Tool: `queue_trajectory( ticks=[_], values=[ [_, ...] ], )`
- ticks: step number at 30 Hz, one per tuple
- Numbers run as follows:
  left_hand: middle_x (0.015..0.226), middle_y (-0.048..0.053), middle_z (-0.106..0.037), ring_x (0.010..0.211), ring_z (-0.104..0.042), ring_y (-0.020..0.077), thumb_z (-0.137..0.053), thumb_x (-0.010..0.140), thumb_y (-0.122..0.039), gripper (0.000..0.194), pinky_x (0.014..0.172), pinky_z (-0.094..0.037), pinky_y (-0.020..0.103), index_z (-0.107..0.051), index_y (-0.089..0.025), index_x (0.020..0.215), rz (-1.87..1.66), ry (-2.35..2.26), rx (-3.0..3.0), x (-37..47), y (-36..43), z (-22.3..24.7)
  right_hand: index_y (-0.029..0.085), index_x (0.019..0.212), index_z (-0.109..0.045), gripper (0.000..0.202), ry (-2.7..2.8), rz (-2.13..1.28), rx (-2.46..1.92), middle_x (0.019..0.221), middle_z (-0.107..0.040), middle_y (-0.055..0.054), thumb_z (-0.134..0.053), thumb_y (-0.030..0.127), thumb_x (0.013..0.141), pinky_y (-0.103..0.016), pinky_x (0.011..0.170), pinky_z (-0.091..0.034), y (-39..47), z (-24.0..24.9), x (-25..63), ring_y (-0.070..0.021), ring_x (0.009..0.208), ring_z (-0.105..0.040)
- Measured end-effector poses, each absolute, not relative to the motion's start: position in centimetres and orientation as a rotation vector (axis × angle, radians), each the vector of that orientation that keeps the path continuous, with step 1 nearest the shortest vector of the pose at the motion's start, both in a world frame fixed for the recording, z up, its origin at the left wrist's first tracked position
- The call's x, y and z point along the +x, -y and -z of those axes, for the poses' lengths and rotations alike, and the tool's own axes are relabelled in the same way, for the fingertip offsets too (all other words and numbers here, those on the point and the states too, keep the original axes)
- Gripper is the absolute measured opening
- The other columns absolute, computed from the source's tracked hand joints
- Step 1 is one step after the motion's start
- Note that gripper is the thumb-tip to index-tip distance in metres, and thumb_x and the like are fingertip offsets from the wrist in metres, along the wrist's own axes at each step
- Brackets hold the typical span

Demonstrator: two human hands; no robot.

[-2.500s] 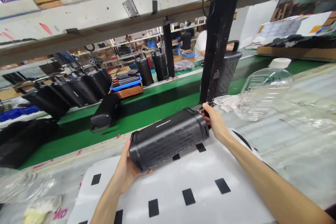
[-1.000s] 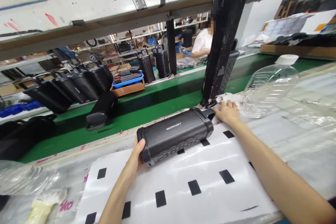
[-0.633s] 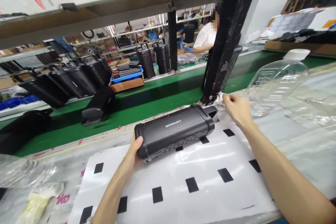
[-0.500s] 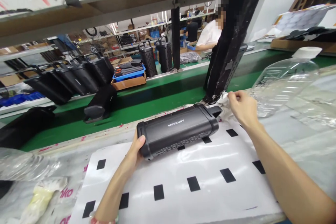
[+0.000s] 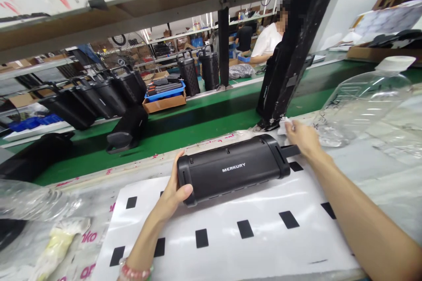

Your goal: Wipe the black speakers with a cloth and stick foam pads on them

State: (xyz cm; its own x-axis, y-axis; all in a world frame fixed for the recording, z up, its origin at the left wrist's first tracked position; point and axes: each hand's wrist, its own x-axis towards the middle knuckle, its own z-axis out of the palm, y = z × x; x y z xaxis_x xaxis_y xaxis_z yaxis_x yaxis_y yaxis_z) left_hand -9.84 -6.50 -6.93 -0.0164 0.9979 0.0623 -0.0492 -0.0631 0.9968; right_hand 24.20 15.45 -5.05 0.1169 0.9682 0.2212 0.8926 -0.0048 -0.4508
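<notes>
A black portable speaker [image 5: 227,180] with a handle and MERKURY lettering lies on its side over a white sheet [image 5: 224,246] marked with black squares. My left hand [image 5: 176,186] is wrapped round its left end, with the thumb on the front edge. Near the handle end, at the right, my right hand [image 5: 303,138] pinches a crumpled white cloth [image 5: 284,125]. Part of the handle passes close to my right hand; I cannot tell whether they touch.
A large clear plastic bottle [image 5: 365,101] stands at the right. Behind the bench edge runs a green conveyor belt [image 5: 198,118] with more black speakers [image 5: 125,129]. A dark post [image 5: 293,52] rises close behind my right hand. One person [image 5: 268,39] sits beyond.
The speaker has turned about its length, so its lettering faces me more and the slotted side is mostly hidden. My right hand has lifted the white cloth off the bench.
</notes>
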Motion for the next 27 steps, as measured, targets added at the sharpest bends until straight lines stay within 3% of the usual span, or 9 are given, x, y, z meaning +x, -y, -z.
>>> queue_trajectory(
  ticks=[3, 6, 9, 10, 13, 16, 20, 24, 27],
  values=[
    [0.152, 0.006, -0.037, 0.14, -0.034, 0.0328, -0.065, 0.078, -0.059, 0.096, 0.116, -0.029, 0.043, -0.01, -0.033, 0.153, -1.286, -1.17, 1.22, -9.7, 6.3, 6.7, 0.012, 0.108, -0.064, 0.054, 1.722, -0.136, -1.777, 0.084, -0.069, -0.016, -0.024, 0.047, 0.1, -0.038, 0.073, -0.048, -12.4, 1.9, 23.6, -0.0301, 0.084, -0.065],
    [0.15, 0.007, -0.038, 0.139, -0.035, 0.0318, -0.065, 0.078, -0.061, 0.096, 0.117, -0.026, 0.043, -0.01, -0.033, 0.152, -1.286, -1.189, 1.237, -9.4, 6.2, 6.6, 0.018, 0.106, -0.067, 0.044, 1.975, -0.152, -1.259, 0.081, -0.072, -0.008, -0.037, 0.048, 0.098, -0.033, 0.062, -0.053, -7.5, 1.1, 19.4, -0.0256, 0.076, -0.069],
    [0.149, 0.007, -0.04, 0.138, -0.035, 0.0322, -0.063, 0.079, -0.06, 0.09, 0.116, -0.027, 0.043, -0.016, -0.032, 0.15, -1.31, -1.203, 1.267, -9.4, 6.2, 6.8, 0.008, 0.12, -0.064, 0.035, 2.154, 0.203, -0.812, 0.126, -0.065, -0.018, -0.039, 0.019, 0.097, -0.046, 0.096, -0.051, -2.2, 2.2, 13.1, -0.0321, 0.121, -0.058],
    [0.149, 0.007, -0.04, 0.139, -0.035, 0.0323, -0.062, 0.08, -0.06, 0.087, 0.116, -0.027, 0.043, -0.018, -0.031, 0.149, -1.317, -1.209, 1.282, -9.4, 6.2, 6.9, 0.004, 0.124, -0.061, 0.036, 2.184, 0.282, -0.712, 0.132, -0.061, -0.019, -0.042, 0.015, 0.096, -0.047, 0.103, -0.047, -0.8, 2.6, 11.5, -0.0318, 0.128, -0.052],
    [0.153, 0.007, -0.035, 0.14, -0.033, 0.0327, -0.064, 0.079, -0.058, 0.083, 0.116, -0.028, 0.042, -0.024, -0.029, 0.147, -1.333, -1.21, 1.314, -9.5, 6.3, 7.0, 0.009, 0.124, -0.061, 0.032, 2.287, 0.292, -0.474, 0.14, -0.055, -0.012, -0.045, 0.013, 0.096, -0.044, 0.109, -0.044, 0.8, 3.6, 10.3, -0.0271, 0.136, -0.045],
    [0.153, 0.008, -0.034, 0.138, -0.035, 0.0328, -0.064, 0.078, -0.059, 0.088, 0.115, -0.029, 0.043, -0.019, -0.03, 0.148, -1.305, -1.211, 1.256, -9.4, 6.4, 6.9, 0.014, 0.12, -0.062, 0.029, 2.209, 0.327, -0.621, 0.139, -0.057, -0.011, -0.047, 0.014, 0.096, -0.05, 0.11, -0.042, 0.0, 4.3, 13.0, -0.027, 0.136, -0.044],
    [0.148, 0.009, -0.041, 0.138, -0.036, 0.0339, -0.063, 0.079, -0.059, 0.091, 0.114, -0.031, 0.046, -0.014, -0.03, 0.149, -1.277, -1.211, 1.237, -9.3, 6.5, 6.7, 0.009, 0.126, -0.058, 0.033, 1.96, 0.393, -0.956, 0.135, -0.058, -0.021, -0.05, 0.013, 0.095, -0.057, 0.11, -0.039, 0.8, 5.0, 13.4, -0.0311, 0.139, -0.039],
    [0.155, 0.012, -0.032, 0.143, -0.027, 0.036, -0.067, 0.076, -0.057, 0.094, 0.119, -0.02, 0.048, -0.018, -0.025, 0.149, -1.308, -1.241, 1.281, -9.4, 6.5, 6.9, 0.011, 0.118, -0.064, 0.028, 2.101, 0.222, -0.657, 0.137, -0.058, -0.013, -0.049, 0.012, 0.094, -0.045, 0.111, -0.042, 3.8, 5.3, 10.2, -0.0267, 0.138, -0.042],
    [0.155, 0.013, -0.031, 0.146, -0.019, 0.0363, -0.068, 0.074, -0.059, 0.097, 0.12, -0.017, 0.047, -0.018, -0.023, 0.15, -1.327, -1.263, 1.305, -9.5, 6.4, 6.9, 0.017, 0.107, -0.067, 0.027, 2.131, 0.22, -0.679, 0.141, -0.055, -0.007, -0.046, 0.008, 0.093, -0.052, 0.117, -0.031, 3.2, 5.3, 11.7, -0.027, 0.14, -0.038]
  ],
)
